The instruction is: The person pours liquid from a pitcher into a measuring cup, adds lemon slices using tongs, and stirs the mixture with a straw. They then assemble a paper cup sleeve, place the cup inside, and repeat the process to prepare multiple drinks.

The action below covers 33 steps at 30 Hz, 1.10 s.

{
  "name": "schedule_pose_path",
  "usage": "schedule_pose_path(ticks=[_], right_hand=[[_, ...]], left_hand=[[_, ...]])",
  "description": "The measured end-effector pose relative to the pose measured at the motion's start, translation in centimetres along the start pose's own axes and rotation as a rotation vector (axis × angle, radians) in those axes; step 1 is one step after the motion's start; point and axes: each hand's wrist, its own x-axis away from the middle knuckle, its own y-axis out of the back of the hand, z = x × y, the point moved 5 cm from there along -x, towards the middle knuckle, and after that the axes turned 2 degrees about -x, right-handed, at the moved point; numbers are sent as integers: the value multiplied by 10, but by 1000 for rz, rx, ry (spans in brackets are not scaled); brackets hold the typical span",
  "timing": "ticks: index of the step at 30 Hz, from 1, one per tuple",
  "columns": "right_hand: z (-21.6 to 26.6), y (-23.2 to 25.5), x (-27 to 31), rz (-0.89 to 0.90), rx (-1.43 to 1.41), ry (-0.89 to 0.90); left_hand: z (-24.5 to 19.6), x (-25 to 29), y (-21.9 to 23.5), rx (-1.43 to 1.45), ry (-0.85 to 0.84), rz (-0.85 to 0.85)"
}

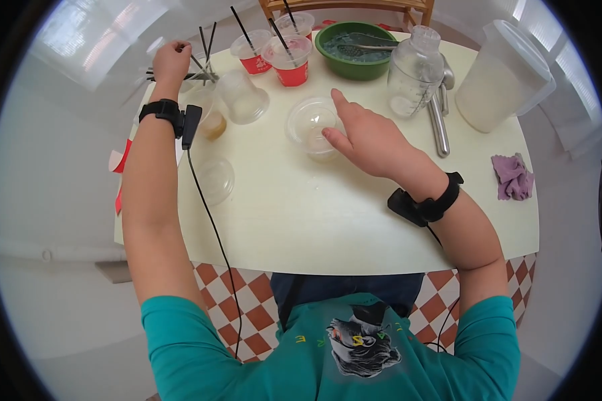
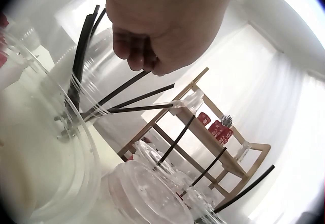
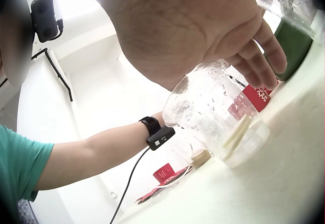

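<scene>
My left hand (image 1: 172, 63) is at the back left, over a clear container of black straws. In the left wrist view its fingers curl round the top end of a black straw (image 2: 122, 88), whose lower part is among the other straws. My right hand (image 1: 374, 139) is beside a clear plastic cup (image 1: 312, 125) with a domed lid, fingers extended. The right wrist view shows the palm (image 3: 198, 31) against the top of this cup (image 3: 208, 112), which holds pale strips low inside; whether the fingers press on it cannot be told.
Red-labelled lidded cups (image 1: 292, 72) with black straws stand at the back, beside a green bowl (image 1: 354, 70) with a strainer. Right of it are a clear shaker (image 1: 411, 80), metal tools (image 1: 439, 127), a pitcher (image 1: 495, 87) and a purple cloth (image 1: 513, 177). A clear lid (image 1: 216, 180) lies left.
</scene>
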Motion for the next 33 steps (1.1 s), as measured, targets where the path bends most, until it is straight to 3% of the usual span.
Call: schedule_pose_path(ticks=[2,7,12,13,14,15,17,20,33], right_hand=[[-1,0,1,0,2,-5],[1,1,1,-5,-8,2],[1,2,1,-22,23,10],[2,3,1,-32,50,19],[2,2,1,-31,51,21],[2,3,2,-68,64,37],[2,2,2,-101,80,60],[3,4,4,-200,85,109],[4,5,2,-156,40,105]], left_hand=[[-11,3,11,-120,-73,-88],[-45,7,67,-70,-158,-135],[-109,62,144,169,-312,-237],[-121,74,150,345,-313,-128],[-132,87,150,520,-310,-17],[-141,100,151,519,-309,-22],[-164,123,141,632,-356,184],[-184,146,122,726,-304,277],[-200,142,99,671,-310,346]])
